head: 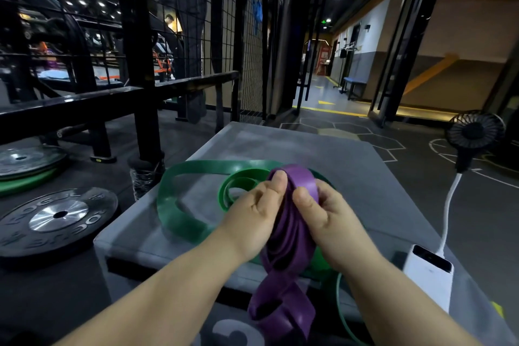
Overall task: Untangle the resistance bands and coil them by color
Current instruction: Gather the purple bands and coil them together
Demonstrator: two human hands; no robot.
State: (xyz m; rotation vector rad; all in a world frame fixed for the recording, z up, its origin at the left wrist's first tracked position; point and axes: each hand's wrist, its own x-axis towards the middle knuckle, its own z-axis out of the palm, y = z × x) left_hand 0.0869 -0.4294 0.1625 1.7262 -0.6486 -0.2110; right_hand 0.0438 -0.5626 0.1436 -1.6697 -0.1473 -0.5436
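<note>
Head view: both hands hold the purple band (284, 247) above the grey padded box (280, 143). The left hand (254, 222) and the right hand (328, 219) each pinch its gathered loops, thumbs on top and fingers curled behind. Its lower end hangs twisted past the near edge. The green band (179, 213) lies loosely looped on the box. Best to flatten each turn before adding the next, since a trapped twist would likely spoil the coil.
</note>
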